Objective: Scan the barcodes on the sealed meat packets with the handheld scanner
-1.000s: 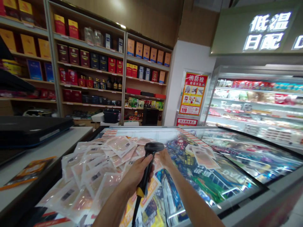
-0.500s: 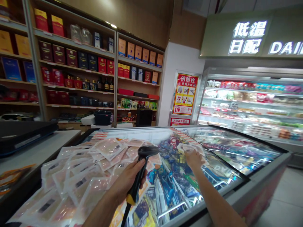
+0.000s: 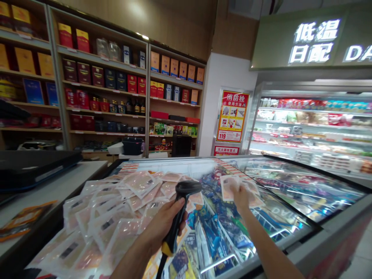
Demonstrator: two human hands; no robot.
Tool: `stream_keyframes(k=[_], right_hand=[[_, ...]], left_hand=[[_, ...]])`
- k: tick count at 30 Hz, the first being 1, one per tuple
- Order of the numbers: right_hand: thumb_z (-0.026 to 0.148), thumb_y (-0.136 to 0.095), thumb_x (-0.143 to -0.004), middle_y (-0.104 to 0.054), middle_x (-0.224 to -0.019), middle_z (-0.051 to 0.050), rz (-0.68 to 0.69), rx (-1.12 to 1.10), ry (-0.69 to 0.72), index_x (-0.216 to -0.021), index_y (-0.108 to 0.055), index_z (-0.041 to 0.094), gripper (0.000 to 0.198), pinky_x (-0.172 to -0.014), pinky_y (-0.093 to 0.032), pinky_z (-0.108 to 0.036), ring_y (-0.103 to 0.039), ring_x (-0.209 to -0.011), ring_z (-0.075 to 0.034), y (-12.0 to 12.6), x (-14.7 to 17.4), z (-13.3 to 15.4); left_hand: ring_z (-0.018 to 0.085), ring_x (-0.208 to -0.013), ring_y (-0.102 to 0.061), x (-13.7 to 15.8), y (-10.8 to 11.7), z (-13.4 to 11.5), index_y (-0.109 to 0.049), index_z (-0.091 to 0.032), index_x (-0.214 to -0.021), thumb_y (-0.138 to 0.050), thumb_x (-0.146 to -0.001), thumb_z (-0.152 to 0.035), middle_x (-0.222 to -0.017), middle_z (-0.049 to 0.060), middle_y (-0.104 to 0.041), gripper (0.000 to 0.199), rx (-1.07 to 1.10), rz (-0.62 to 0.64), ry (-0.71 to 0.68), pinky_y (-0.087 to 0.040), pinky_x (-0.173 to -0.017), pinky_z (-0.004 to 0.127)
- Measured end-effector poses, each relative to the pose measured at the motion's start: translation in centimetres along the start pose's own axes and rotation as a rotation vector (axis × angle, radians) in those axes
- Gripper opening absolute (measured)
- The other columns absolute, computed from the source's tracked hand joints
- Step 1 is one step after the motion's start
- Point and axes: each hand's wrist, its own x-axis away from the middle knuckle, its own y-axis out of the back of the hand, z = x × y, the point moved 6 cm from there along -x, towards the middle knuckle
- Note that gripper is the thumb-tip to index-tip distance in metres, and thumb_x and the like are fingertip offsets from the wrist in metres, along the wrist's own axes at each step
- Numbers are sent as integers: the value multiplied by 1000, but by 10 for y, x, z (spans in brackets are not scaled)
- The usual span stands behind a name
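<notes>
My left hand is wrapped round the handle of a black barcode scanner with a yellow band and a cable at its lower end. In my right hand is a clear, flat packet, perhaps more than one; its far part spreads out to the right of my fingers. To the left of the scanner lies a heap of flat, clear packets with pinkish contents and dark printed patches. Below my right hand, blue bagged goods lie inside the chest freezer.
A counter at the left bears a dark flat device and an orange packet. Behind the freezer stand shelves of boxes and bottles. A lit chiller is at the far right, beyond a red fire-hydrant poster.
The view has turned slightly left, so the surroundings sit further right. The packet in my right hand shows more of its flat face. My left hand keeps its hold on the scanner.
</notes>
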Motion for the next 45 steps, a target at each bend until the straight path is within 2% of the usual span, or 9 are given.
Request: stream_keyframes(k=[5,13,19,24,29,32,36,41,45], right_hand=[[45,-49,-57,-58,-57,-1,118,-350,-30,-75,-54,14,36,-44,-35,-22,-49,-51,-13,-36,29,24],[41,-53,-56,-56,-56,1,159,-473,-88,-73,-52,15,32,-45,-37,-22,-48,-49,-12,-40,38,27],[42,-49,-60,-59,-63,-3,175,-362,-58,-73,-53,14,32,-46,-37,-23,-51,-54,-14,-44,45,37],[40,-40,-68,-60,-71,-7,208,-150,69,-84,-54,12,35,-56,-39,-26,-54,-65,-18,-64,60,57],[39,-21,-77,-59,-90,-8,419,102,219,-105,-45,17,43,-74,-36,-33,-52,-87,-20,-91,85,78],[44,-17,-77,-48,-112,-9,478,174,237,-115,-36,19,49,-85,-27,-42,-39,-106,-23,-96,92,83],[48,-18,-76,-35,-123,-14,433,312,139,-119,-30,12,58,-89,-20,-49,-27,-114,-26,-79,75,68],[46,-28,-72,-31,-124,-17,156,491,42,-120,-29,10,59,-85,-24,-50,-25,-113,-30,-16,20,22],[50,-33,-67,-32,-123,-17,40,610,-120,-118,-30,13,63,-82,-25,-53,-25,-112,-32,29,-11,-24]], left_hand=[[5,-40,-43,1,-2,-1,-45,-16,-68,-46,-68,-44,-54,-4,-48,28,20,22,-24,-33,-37,17],[5,-40,-42,2,-5,-1,-43,-16,-65,-46,-68,-45,-55,-4,-48,29,33,57,-40,-32,-37,17],[5,-40,-42,0,0,-2,-44,-16,-66,-47,-68,-45,-53,-3,-48,29,39,0,-23,-33,-37,17],[5,-39,-42,-5,7,-1,-44,-16,-66,-47,-68,-45,-52,-3,-48,29,65,-21,-23,-34,-37,18],[6,-39,-44,-6,9,1,-45,-15,-65,-48,-66,-46,-51,-3,-48,31,65,-42,-21,-35,-37,19],[6,-38,-44,-5,8,1,-45,-16,-66,-48,-66,-46,-50,-3,-49,30,70,-38,-4,-34,-37,18],[5,-37,-42,-5,5,1,-43,-16,-63,-48,-67,-45,-49,-4,-48,29,67,-35,13,-33,-36,18],[5,-38,-41,-2,3,3,-44,-16,-65,-47,-68,-45,-51,-4,-48,29,49,-31,1,-33,-36,17],[5,-39,-41,-2,1,4,-45,-16,-66,-46,-68,-46,-52,-4,-48,30,39,-9,0,-33,-36,17]])
